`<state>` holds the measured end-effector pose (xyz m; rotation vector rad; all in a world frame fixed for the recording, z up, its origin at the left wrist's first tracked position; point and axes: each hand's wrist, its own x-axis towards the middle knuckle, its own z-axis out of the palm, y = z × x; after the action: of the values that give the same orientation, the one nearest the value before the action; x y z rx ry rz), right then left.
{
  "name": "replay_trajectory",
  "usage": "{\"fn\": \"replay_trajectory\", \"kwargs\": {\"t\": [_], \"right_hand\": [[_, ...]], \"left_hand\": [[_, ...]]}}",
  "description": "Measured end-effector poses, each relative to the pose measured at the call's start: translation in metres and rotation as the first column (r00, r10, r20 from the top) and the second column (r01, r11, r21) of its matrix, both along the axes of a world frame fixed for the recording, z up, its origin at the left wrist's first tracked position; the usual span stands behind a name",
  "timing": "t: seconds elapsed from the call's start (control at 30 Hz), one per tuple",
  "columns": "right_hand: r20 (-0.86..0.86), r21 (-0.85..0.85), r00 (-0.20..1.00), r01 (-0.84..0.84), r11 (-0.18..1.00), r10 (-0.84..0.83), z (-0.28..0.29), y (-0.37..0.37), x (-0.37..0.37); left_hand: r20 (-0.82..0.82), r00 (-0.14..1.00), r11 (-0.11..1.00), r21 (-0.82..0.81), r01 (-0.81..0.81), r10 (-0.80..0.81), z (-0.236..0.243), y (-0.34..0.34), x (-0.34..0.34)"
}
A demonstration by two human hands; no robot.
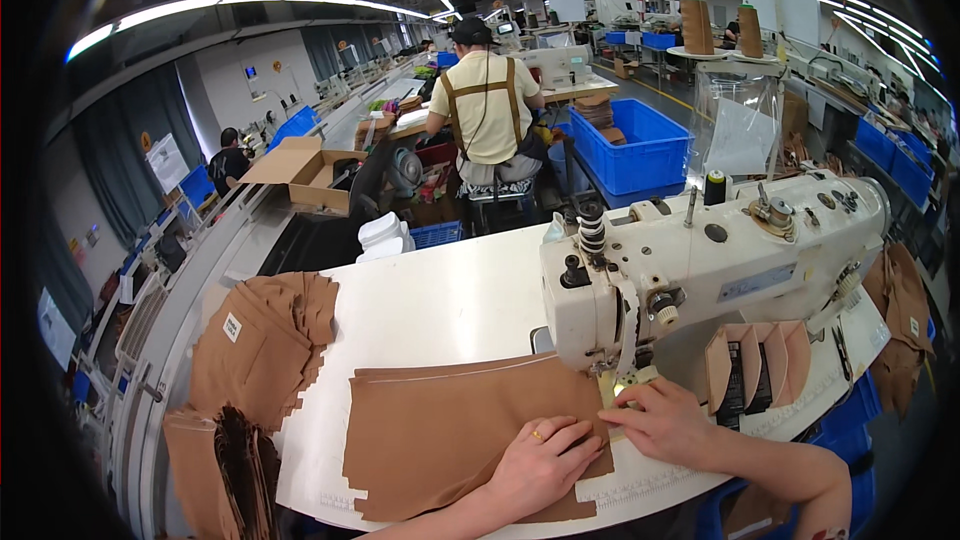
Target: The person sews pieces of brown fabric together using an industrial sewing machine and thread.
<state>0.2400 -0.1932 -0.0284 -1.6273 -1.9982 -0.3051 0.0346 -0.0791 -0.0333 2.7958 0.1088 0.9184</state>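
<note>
My left hand (545, 465) lies palm down on a brown fabric panel (435, 440) on the white sewing table (410, 300), fingers slightly bent and resting on it. My right hand (660, 425) is closed at the panel's right edge, thumb and forefinger at the fabric beside the needle area of a white sewing machine (730, 260); the exact grip is partly hidden. A pale line runs along the panel's top edge. Stacks of brown pieces (255, 340) lie at the table's left. A divided holder with dark items (785, 365) sits right of my right hand, with dark scissors (843, 355) beside it.
A seated co-worker (480, 120) faces away ahead, and another person (230, 165) is at left. A blue crate (630, 165), a cardboard box (315, 175) and thread cones (697, 25) stand beyond the table. A metal rail runs along the left; brown pieces (900, 320) hang at right.
</note>
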Motion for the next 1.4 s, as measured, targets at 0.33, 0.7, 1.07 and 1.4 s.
{"fn": "replay_trajectory", "kwargs": {"t": [0.33, 0.7, 1.07, 1.4], "right_hand": [[0.025, -0.007, 1.0, 0.006, 1.0, -0.006, -0.015, 0.017, 0.009], [0.047, -0.065, 0.995, 0.092, 0.994, -0.089, -0.008, 0.017, 0.005], [-0.075, 0.028, 0.996, 0.045, 0.999, -0.043, -0.018, 0.017, 0.007], [-0.083, -0.009, 0.993, -0.089, 0.996, 0.088, -0.007, 0.004, 0.009]], "left_hand": [[-0.002, 0.999, 0.999, 0.027, -0.035, 0.035, -0.002, 0.025, 0.019], [-0.263, 0.9, 0.92, 0.28, -0.274, 0.348, 0.028, 0.007, 0.01], [-0.06, 0.993, 0.988, 0.123, -0.092, 0.1, 0.008, 0.02, 0.003], [-0.046, 0.999, 1.0, -0.002, -0.012, 0.012, 0.002, 0.021, 0.001]]}}
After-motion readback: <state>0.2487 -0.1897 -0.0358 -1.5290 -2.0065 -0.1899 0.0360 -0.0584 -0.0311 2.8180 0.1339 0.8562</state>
